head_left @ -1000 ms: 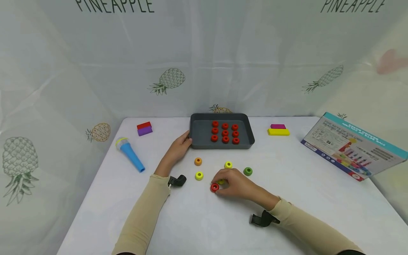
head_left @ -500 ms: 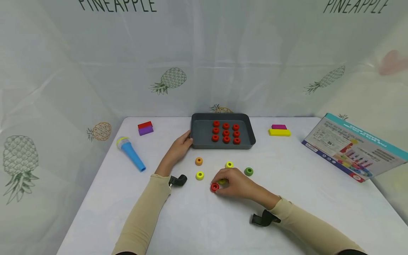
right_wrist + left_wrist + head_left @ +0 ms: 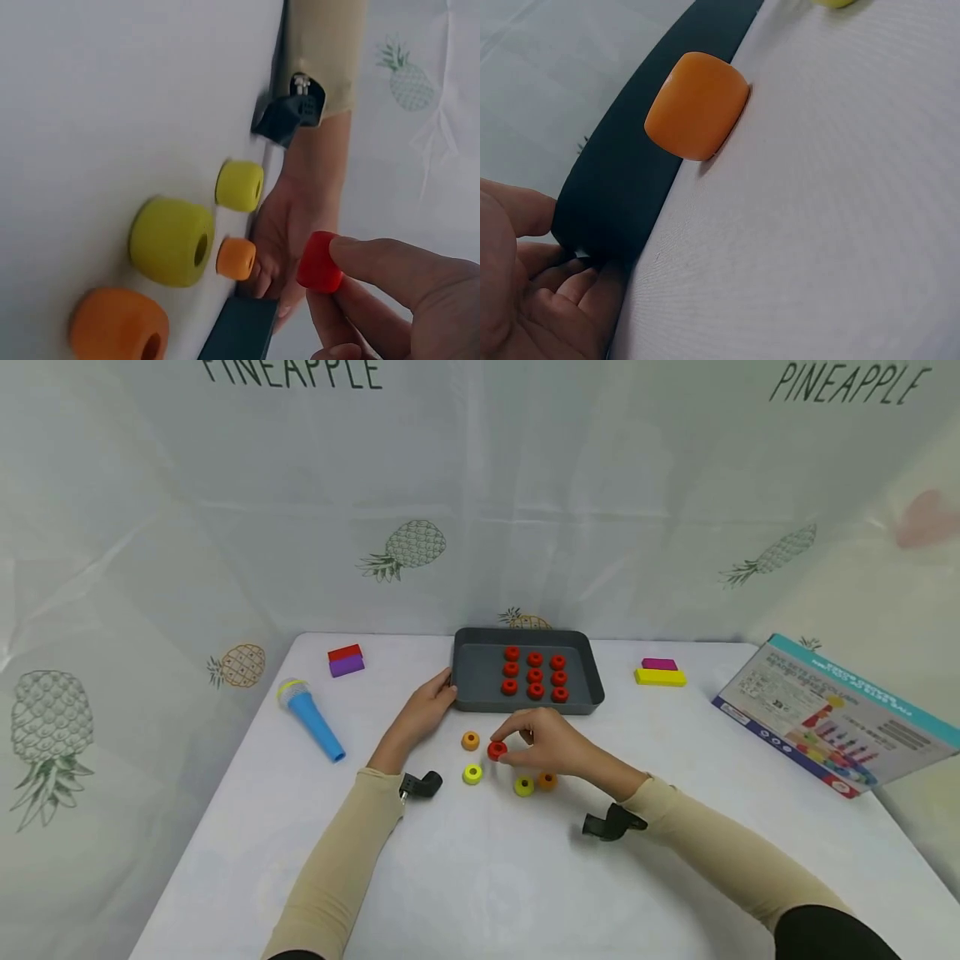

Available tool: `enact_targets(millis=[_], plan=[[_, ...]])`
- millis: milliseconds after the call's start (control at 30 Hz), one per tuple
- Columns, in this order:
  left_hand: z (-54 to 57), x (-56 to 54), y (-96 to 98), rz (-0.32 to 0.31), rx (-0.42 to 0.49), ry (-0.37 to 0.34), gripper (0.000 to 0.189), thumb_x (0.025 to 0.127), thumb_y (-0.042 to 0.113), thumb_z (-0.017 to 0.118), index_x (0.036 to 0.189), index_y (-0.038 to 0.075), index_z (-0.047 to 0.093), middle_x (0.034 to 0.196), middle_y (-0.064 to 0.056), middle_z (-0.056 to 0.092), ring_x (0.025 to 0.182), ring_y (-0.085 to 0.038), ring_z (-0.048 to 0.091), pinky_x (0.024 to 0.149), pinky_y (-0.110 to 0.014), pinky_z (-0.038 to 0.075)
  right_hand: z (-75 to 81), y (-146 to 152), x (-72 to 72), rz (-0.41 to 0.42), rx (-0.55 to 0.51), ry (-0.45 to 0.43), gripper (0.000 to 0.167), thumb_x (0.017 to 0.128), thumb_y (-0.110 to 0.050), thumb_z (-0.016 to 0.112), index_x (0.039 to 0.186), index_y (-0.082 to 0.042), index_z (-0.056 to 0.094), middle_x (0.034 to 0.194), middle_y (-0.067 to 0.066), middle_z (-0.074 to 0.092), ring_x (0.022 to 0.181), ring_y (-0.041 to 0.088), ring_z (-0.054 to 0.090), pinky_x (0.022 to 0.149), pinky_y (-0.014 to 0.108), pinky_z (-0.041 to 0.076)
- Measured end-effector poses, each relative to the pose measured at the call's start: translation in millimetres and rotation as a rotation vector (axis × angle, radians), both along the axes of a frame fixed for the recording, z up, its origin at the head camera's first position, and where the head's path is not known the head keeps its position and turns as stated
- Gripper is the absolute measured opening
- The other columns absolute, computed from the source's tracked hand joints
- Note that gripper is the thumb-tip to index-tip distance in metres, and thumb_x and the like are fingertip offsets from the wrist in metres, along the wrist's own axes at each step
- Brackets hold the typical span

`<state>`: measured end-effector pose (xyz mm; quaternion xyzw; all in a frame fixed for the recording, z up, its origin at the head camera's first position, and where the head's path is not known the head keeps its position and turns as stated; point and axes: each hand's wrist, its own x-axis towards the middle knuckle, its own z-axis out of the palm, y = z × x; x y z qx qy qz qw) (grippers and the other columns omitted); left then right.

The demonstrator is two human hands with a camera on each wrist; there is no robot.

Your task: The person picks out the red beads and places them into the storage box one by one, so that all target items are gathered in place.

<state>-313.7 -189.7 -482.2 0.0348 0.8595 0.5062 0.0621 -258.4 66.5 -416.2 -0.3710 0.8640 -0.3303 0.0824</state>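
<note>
My right hand (image 3: 551,743) pinches a red bead (image 3: 497,751) between thumb and fingers, and holds it above the table just in front of the tray. In the right wrist view the red bead (image 3: 320,262) is clear of the tabletop. My left hand (image 3: 422,710) grips the left front corner of a dark grey tray (image 3: 468,693); in the left wrist view the thumb is on the tray wall (image 3: 607,202) and the fingers curl at its underside. Several red beads (image 3: 535,676) stand in rows in the tray, right of its middle.
An orange bead (image 3: 470,741) and a yellow bead (image 3: 472,774) lie near the left hand. A yellow-green bead (image 3: 524,787) and another orange bead (image 3: 547,782) lie below the right hand. Outward stand a toy microphone (image 3: 313,722), coloured blocks (image 3: 347,661), yellow block (image 3: 660,677) and a box (image 3: 832,718).
My right hand has lifted the red bead and carried it forward towards the tray, uncovering the yellow-green and orange beads and covering others. The left hand has stayed on the tray.
</note>
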Motion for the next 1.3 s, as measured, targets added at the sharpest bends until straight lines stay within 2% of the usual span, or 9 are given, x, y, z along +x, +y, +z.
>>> enact_targets(millis=[100,300,400,567,733,833,1000,1167,1300], plan=[[0.4,-0.1,-0.8,0.002,0.000,0.000,0.059,0.108,0.040,0.041,0.163,0.024,0.024,0.167,-0.004,0.028,0.156,-0.025,0.024,0.128,-0.048,0.022,1.0,-4,-8.5,-0.007,0.003,0.018,0.023,0.083,-0.019,0.084,0.106,-0.019,0.080,0.096,-0.009,0.074,0.067,0.012,0.047,0.057,0.021,0.039],[0.4,-2.4,-4.2,-0.008,0.001,0.002,0.060,0.108,0.041,0.042,0.163,0.024,0.024,0.167,-0.004,0.028,0.156,-0.025,0.024,0.128,-0.048,0.023,4.6,-12,-27.3,-0.037,-0.037,0.036,0.023,0.083,-0.019,0.084,0.106,-0.016,0.080,0.091,-0.003,0.074,0.062,0.013,0.044,0.055,0.022,0.035],[0.0,-2.0,-5.7,-0.007,0.006,0.004,0.060,0.108,0.040,0.042,0.162,0.024,0.024,0.167,-0.004,0.029,0.156,-0.026,0.024,0.128,-0.048,0.022,6.8,-17,-40.0,-0.064,-0.050,0.044,0.024,0.083,-0.018,0.084,0.107,-0.015,0.081,0.089,0.000,0.073,0.058,0.014,0.042,0.053,0.022,0.033],[-1.9,0.2,-5.9,-0.009,-0.004,0.009,0.059,0.108,0.039,0.041,0.162,0.022,0.025,0.166,-0.007,0.032,0.155,-0.028,0.026,0.127,-0.050,0.023,7.2,-25,-63.4,-0.109,-0.053,0.054,0.023,0.084,-0.016,0.083,0.107,-0.012,0.080,0.092,0.005,0.076,0.055,0.015,0.045,0.052,0.022,0.035],[-0.2,2.0,-5.4,-0.008,-0.010,0.011,0.059,0.107,0.039,0.042,0.162,0.023,0.026,0.165,-0.007,0.033,0.155,-0.028,0.027,0.127,-0.049,0.024,3.0,-31,-85.3,-0.159,-0.012,0.055,0.024,0.086,-0.018,0.082,0.108,-0.012,0.080,0.086,0.009,0.075,0.055,0.013,0.046,0.052,0.023,0.036],[1.5,1.9,-5.1,-0.009,-0.009,0.012,0.059,0.107,0.039,0.042,0.162,0.023,0.026,0.165,-0.007,0.034,0.155,-0.027,0.028,0.127,-0.048,0.024,0.5,-34,-95.2,-0.200,0.025,0.031,0.025,0.086,-0.018,0.081,0.111,-0.013,0.079,0.096,0.007,0.077,0.056,0.014,0.046,0.053,0.024,0.037],[1.0,-1.1,-4.8,-0.017,0.011,0.005,0.060,0.108,0.039,0.043,0.162,0.022,0.025,0.165,-0.007,0.033,0.155,-0.026,0.028,0.127,-0.047,0.025,-7.0,-37,-107.1,-0.235,0.080,0.007,0.027,0.087,-0.016,0.079,0.114,-0.013,0.078,0.112,0.007,0.076,0.071,0.018,0.057,0.061,0.027,0.046],[-0.4,-2.7,-4.3,-0.023,0.021,0.000,0.060,0.108,0.039,0.042,0.162,0.023,0.025,0.166,-0.006,0.032,0.155,-0.025,0.027,0.128,-0.046,0.023,-14.7,-39,-112.7,-0.222,0.137,0.019,0.028,0.089,-0.015,0.078,0.116,-0.010,0.077,0.116,0.009,0.076,0.096,0.023,0.069,0.078,0.035,0.059],[-1.3,-2.8,-4.7,-0.022,0.021,0.001,0.059,0.107,0.039,0.043,0.162,0.023,0.026,0.166,-0.005,0.031,0.155,-0.025,0.027,0.128,-0.046,0.023,-15.9,-40,-112.8,-0.210,0.159,0.031,0.027,0.088,-0.014,0.078,0.115,-0.007,0.078,0.114,0.010,0.077,0.103,0.025,0.070,0.085,0.040,0.060]])
